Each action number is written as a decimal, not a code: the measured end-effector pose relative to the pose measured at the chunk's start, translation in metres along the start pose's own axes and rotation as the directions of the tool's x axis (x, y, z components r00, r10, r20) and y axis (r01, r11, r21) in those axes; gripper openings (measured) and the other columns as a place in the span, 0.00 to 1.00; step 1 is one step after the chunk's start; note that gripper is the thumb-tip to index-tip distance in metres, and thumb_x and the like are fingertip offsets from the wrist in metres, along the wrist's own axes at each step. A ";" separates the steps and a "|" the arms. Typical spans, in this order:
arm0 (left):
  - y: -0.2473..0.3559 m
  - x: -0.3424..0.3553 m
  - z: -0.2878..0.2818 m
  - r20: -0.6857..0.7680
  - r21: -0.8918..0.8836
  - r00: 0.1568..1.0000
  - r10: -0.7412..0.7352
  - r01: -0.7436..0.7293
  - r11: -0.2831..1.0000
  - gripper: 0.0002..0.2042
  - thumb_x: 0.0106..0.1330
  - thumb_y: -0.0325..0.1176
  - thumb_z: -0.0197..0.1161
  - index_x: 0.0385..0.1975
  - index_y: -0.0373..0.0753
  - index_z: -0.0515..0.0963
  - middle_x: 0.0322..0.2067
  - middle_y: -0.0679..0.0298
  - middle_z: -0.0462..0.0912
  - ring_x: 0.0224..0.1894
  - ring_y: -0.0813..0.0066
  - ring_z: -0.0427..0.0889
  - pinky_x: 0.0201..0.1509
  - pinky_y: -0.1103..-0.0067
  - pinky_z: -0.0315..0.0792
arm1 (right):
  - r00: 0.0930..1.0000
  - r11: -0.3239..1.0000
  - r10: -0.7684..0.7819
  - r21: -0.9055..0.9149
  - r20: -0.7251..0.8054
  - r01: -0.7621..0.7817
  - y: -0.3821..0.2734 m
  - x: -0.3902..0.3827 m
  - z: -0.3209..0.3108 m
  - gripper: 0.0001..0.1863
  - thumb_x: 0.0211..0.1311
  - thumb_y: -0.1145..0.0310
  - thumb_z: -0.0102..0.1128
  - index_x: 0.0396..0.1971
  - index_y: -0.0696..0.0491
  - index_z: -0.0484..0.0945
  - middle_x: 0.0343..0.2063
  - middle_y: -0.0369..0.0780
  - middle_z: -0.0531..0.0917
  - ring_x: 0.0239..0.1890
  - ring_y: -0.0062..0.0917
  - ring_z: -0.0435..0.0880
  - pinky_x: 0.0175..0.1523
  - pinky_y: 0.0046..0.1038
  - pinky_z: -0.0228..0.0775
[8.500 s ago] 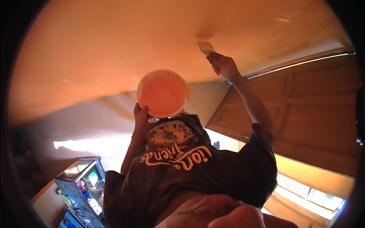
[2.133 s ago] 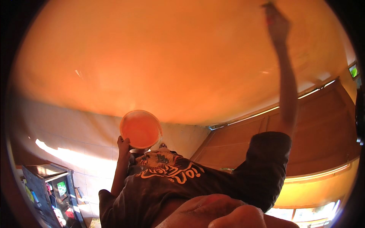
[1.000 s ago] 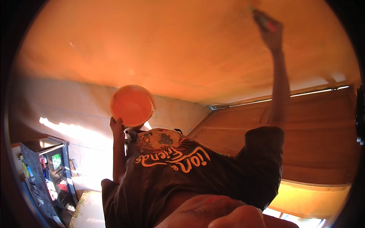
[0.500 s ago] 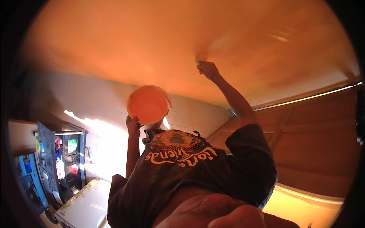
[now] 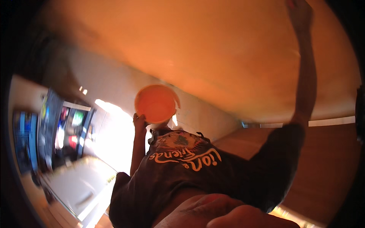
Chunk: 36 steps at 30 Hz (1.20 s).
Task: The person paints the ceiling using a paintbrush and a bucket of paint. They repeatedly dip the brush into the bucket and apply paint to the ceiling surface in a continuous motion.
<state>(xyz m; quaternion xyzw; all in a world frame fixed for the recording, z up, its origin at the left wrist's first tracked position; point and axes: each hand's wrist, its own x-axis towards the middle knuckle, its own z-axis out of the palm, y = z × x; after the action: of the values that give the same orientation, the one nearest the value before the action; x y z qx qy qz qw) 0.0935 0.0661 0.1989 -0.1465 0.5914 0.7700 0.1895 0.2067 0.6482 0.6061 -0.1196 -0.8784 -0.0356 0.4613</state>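
My left hand (image 5: 140, 121) grips the near left side of an orange bucket (image 5: 155, 102), held out in front of me with orange liquid inside. My right arm stretches up to the top right, where my right hand (image 5: 302, 15) is closed on a small red-handled tool (image 5: 292, 3), blurred and partly cut off by the picture's edge. The hand is against or very near a broad orange wall (image 5: 197, 41); whether the tool touches it I cannot tell.
An open dark cabinet (image 5: 64, 125) with coloured items stands at the left beside a blue piece of furniture (image 5: 24, 138). A white-topped table (image 5: 78, 188) is at the lower left. A brown panelled door (image 5: 319, 163) fills the right, and sunlight falls across the pale tiled floor (image 5: 104, 79).
From half a second ago, my right arm has swung from the middle up to the far top right. The view has rotated, and the bucket sits slightly further right in the picture.
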 end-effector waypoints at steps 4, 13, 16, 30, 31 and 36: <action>-0.047 -0.001 -0.037 -0.076 0.184 0.995 0.070 -0.055 0.981 0.11 0.58 0.28 0.60 0.40 0.39 0.73 0.29 0.63 0.77 0.28 0.71 0.80 0.24 0.74 0.77 | 0.995 0.981 0.094 0.173 -0.031 -0.087 0.019 -0.079 0.054 0.25 0.71 0.53 0.48 0.56 0.57 0.71 0.29 0.37 0.83 0.37 0.23 0.81 0.56 0.26 0.68; -0.045 -0.057 -0.006 -0.152 0.190 0.988 0.007 0.023 0.982 0.18 0.50 0.33 0.63 0.42 0.35 0.76 0.32 0.54 0.82 0.28 0.61 0.84 0.23 0.68 0.80 | 0.814 0.936 -0.312 0.012 0.490 0.352 -0.016 -0.398 0.186 0.14 0.68 0.65 0.47 0.24 0.50 0.79 0.23 0.34 0.82 0.23 0.26 0.78 0.31 0.31 0.68; -0.006 -0.047 -0.007 -0.186 0.260 0.983 -0.006 0.055 0.964 0.18 0.51 0.34 0.63 0.41 0.35 0.75 0.32 0.53 0.81 0.28 0.61 0.85 0.24 0.68 0.81 | 0.840 0.887 0.150 0.304 0.522 -0.347 -0.090 -0.409 0.191 0.13 0.64 0.65 0.49 0.20 0.48 0.79 0.24 0.37 0.84 0.26 0.33 0.83 0.34 0.33 0.74; -0.008 -0.064 0.006 -0.112 0.272 0.990 0.082 -0.049 0.961 0.14 0.57 0.29 0.59 0.41 0.31 0.71 0.34 0.54 0.78 0.29 0.64 0.84 0.23 0.72 0.81 | 0.691 0.698 0.457 0.256 0.561 -0.669 -0.134 -0.459 0.108 0.13 0.59 0.63 0.67 0.26 0.59 0.85 0.25 0.41 0.86 0.24 0.27 0.83 0.31 0.27 0.78; -0.005 -0.064 0.005 -0.087 0.301 0.990 0.110 -0.079 0.950 0.13 0.57 0.29 0.60 0.41 0.31 0.71 0.33 0.55 0.78 0.29 0.64 0.83 0.23 0.72 0.81 | 0.680 0.688 0.459 0.256 0.572 -0.679 -0.134 -0.455 0.106 0.13 0.59 0.63 0.67 0.26 0.59 0.85 0.25 0.41 0.86 0.24 0.27 0.83 0.31 0.27 0.78; -0.005 -0.051 0.028 0.002 0.256 0.998 0.064 -0.062 0.965 0.13 0.51 0.33 0.64 0.35 0.35 0.75 0.26 0.61 0.79 0.28 0.72 0.80 0.25 0.71 0.76 | 0.651 0.676 0.439 0.250 0.619 -0.693 -0.135 -0.447 0.097 0.13 0.59 0.63 0.67 0.26 0.59 0.84 0.24 0.40 0.86 0.24 0.27 0.83 0.31 0.27 0.78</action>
<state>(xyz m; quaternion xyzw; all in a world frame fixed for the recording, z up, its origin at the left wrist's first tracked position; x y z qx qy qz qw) 0.1409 0.0877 0.2247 -0.1044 0.6909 0.6923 0.1805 0.3397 0.4549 0.1908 -0.2874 -0.8618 0.3603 0.2120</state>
